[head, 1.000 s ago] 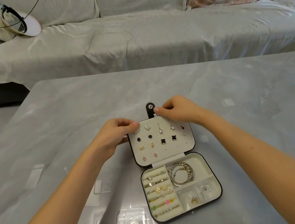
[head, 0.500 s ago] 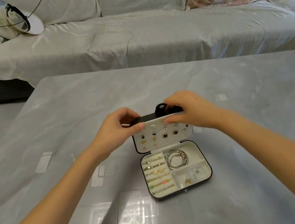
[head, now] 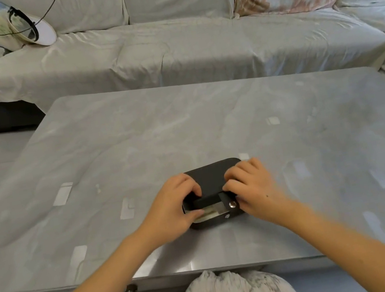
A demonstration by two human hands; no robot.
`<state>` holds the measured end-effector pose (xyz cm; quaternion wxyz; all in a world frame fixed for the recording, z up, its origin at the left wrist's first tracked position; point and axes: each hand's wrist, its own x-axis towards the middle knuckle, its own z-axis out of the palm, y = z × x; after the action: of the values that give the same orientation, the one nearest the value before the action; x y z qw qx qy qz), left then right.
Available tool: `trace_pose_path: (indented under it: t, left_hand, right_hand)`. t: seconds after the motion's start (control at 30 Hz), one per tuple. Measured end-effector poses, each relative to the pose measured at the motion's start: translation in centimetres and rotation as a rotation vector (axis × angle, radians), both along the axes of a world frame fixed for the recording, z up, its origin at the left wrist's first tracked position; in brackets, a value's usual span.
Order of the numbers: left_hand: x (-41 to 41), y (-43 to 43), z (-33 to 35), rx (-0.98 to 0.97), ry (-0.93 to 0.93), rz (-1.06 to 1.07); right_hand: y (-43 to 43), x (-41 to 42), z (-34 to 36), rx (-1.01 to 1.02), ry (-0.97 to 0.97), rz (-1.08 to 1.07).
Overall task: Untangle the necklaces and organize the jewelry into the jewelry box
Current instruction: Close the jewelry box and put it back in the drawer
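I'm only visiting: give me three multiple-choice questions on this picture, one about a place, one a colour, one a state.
1. Where is the box? A. on the sofa B. on the table C. on the floor
2. What colour is its outside? A. black B. red C. white
3. How is its lid? A. wide open B. taken off C. nearly shut
Answers: 1 B, it stands on the grey table. 2 A, lid and walls are black. 3 C, the left hand and right hand hold it; only a pale strip of lining shows.
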<state>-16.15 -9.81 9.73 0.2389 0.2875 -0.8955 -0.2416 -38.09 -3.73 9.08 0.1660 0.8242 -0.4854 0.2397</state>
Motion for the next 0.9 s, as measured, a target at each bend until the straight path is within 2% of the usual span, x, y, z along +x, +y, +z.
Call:
trace_pose_path:
  t: [0.13, 0.37, 0.63, 0.9]
  left_hand:
    - [-0.1, 1.1, -2.1, -0.143, -0.065, -0.041]
    - [0.0, 1.6, -3.5, -0.156, -0.074, -0.034]
    - [0.3, 1.7, -3.9, -0.148, -0.127, -0.050]
    - [-0.6, 2.3, -3.7, -0.188, -0.094, 0.034]
  right_hand:
    - [1.1, 0.0, -2.9, -0.008, -0.041, 0.006]
    - [2.0, 0.5, -3.1, 0.094, -0.158, 0.015]
    - [2.8, 0.0, -1.1, 0.346, 0.073, 0.044]
    - [1.6, 0.1, 1.5, 0.622, 0.181, 0.025]
